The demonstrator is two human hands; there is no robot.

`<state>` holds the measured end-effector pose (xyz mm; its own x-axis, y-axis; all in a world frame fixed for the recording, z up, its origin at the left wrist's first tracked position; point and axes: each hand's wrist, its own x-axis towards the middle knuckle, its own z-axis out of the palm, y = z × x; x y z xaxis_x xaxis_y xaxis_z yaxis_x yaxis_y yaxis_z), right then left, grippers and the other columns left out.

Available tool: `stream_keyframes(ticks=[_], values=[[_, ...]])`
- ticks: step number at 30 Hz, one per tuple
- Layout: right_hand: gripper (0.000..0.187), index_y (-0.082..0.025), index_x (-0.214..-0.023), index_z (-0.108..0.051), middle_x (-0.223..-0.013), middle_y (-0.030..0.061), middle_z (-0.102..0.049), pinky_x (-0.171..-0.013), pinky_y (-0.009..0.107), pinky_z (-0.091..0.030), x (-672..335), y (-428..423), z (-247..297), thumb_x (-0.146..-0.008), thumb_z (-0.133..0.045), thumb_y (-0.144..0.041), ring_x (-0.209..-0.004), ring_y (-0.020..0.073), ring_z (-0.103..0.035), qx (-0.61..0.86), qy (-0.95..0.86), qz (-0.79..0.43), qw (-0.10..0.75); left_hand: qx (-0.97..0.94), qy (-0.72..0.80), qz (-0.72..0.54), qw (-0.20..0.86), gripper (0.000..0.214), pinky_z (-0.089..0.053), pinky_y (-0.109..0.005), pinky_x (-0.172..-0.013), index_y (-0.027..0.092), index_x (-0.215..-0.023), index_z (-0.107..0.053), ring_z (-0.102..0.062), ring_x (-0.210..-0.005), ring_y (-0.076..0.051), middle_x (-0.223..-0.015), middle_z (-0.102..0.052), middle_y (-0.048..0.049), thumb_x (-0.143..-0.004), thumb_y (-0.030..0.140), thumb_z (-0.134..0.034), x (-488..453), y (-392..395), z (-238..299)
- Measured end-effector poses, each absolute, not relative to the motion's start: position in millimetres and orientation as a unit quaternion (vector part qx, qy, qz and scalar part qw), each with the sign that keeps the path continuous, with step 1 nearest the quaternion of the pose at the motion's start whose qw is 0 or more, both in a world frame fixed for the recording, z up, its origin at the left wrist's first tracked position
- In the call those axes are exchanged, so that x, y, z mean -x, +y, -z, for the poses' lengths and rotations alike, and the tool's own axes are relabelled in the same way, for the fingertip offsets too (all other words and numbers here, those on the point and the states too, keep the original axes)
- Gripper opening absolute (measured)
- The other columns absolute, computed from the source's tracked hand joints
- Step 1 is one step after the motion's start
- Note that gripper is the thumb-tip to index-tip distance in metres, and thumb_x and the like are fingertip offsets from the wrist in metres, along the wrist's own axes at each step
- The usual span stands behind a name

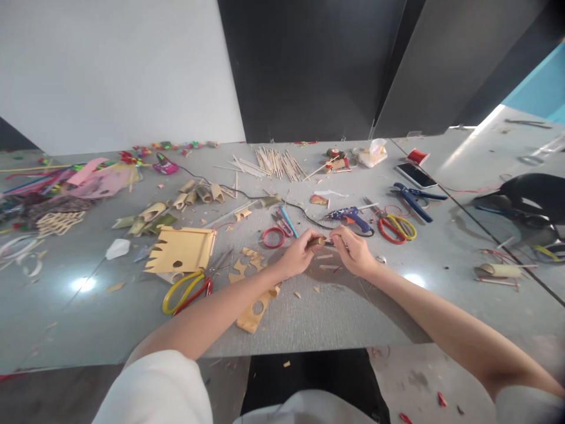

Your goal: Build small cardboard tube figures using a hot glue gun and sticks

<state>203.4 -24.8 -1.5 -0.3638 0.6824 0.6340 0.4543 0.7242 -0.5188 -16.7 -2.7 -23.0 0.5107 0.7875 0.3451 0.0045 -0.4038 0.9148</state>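
Note:
My left hand (299, 253) is closed around a small brown bamboo-like piece (316, 241), held just above the grey table (335, 312). My right hand (353, 250) pinches the other end of the same piece, where something thin and dark sticks out. Both hands meet at the table's middle. A blue glue gun (351, 217) lies just behind them. A red ring (273, 237) and a blue pen (288, 221) lie to the left of it.
Yellow-handled scissors (183, 290) and cut yellow card (180, 250) lie at left. Red and yellow scissors (396, 227), blue pliers (412, 197) and a phone (415, 175) sit at right. Wooden sticks (276, 162) and rolled leaf pieces (198, 193) lie further back.

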Motion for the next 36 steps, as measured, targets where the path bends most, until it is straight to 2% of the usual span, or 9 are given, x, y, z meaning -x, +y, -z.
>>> stream_keyframes(ticks=[6, 15, 19, 22, 26, 31, 36], values=[[0.018, -0.024, -0.104, -0.059, -0.092, 0.0051, -0.061, -0.078, 0.031, -0.05, -203, -22, 2, -0.115, -0.044, -0.027, -0.083, 0.0183, -0.059, 0.322, -0.843, -0.132, 0.41, -0.733, 0.266, -0.405, 0.477, 0.033, -0.051, -0.038, -0.098, 0.017, -0.114, -0.06, -0.066, -0.103, -0.024, -0.103, -0.068, -0.009, -0.108, 0.049, -0.058, 17, -5, 20], [0.026, -0.024, -0.094, -0.058, -0.085, 0.0029, -0.059, -0.071, 0.029, -0.045, -200, -22, -6, -0.115, -0.045, -0.029, -0.076, 0.0165, -0.055, 0.327, -0.868, -0.096, 0.361, -0.724, 0.26, -0.404, 0.495, 0.04, -0.051, -0.037, -0.098, 0.017, -0.116, -0.061, -0.067, -0.107, -0.024, -0.111, -0.07, -0.011, -0.107, 0.057, -0.058, 16, -7, 18], [0.027, -0.023, -0.091, -0.057, -0.076, -0.0004, -0.055, -0.065, 0.028, -0.043, -203, -22, -3, -0.115, -0.047, -0.03, -0.067, 0.0143, -0.051, 0.352, -0.83, -0.1, 0.421, -0.718, 0.265, -0.407, 0.499, 0.044, -0.05, -0.034, -0.092, 0.017, -0.117, -0.06, -0.064, -0.101, -0.022, -0.108, -0.067, -0.0094, -0.106, 0.059, -0.059, 16, -9, 16], [0.032, -0.023, -0.086, -0.056, -0.071, -0.0013, -0.053, -0.062, 0.029, -0.041, -207, -21, -1, -0.115, -0.047, -0.034, -0.062, 0.0138, -0.049, 0.393, -0.771, -0.103, 0.49, -0.696, 0.276, -0.409, 0.522, 0.046, -0.047, -0.029, -0.082, 0.017, -0.117, -0.059, -0.06, -0.09, -0.017, -0.099, -0.064, -0.0053, -0.105, 0.062, -0.059, 16, -9, 15], [0.036, -0.023, -0.085, -0.057, -0.074, 0.0016, -0.059, -0.065, 0.032, -0.045, -209, -19, -1, -0.115, -0.046, -0.04, -0.067, 0.0161, -0.055, 0.411, -0.719, -0.147, 0.541, -0.652, 0.258, -0.41, 0.583, 0.047, -0.043, -0.027, -0.07, 0.018, -0.119, -0.057, -0.053, -0.072, -0.012, -0.089, -0.06, -0.0002, -0.105, 0.063, -0.059, 16, -8, 15], [0.031, -0.023, -0.087, -0.064, -0.078, 0.0043, -0.067, -0.069, 0.033, -0.051, -207, -21, -4, -0.112, -0.051, -0.036, -0.07, 0.018, -0.062, 0.361, -0.76, -0.119, 0.527, -0.599, 0.236, -0.424, 0.636, 0.049, -0.044, -0.027, -0.065, 0.02, -0.121, -0.055, -0.054, -0.068, -0.012, -0.083, -0.059, 0.0006, -0.104, 0.066, -0.058, 16, -7, 12], [0.021, -0.026, -0.116, -0.077, -0.094, 0.0063, -0.079, -0.081, 0.032, -0.061, -208, -23, 3, -0.11, -0.057, -0.031, -0.083, 0.0193, -0.075, 0.346, -0.8, -0.104, 0.479, -0.565, 0.245, -0.431, 0.66, 0.048, -0.043, -0.027, -0.062, 0.021, -0.121, -0.056, -0.053, -0.068, -0.013, -0.082, -0.058, 0.0007, -0.104, 0.066, -0.058, 16, -9, 10]])
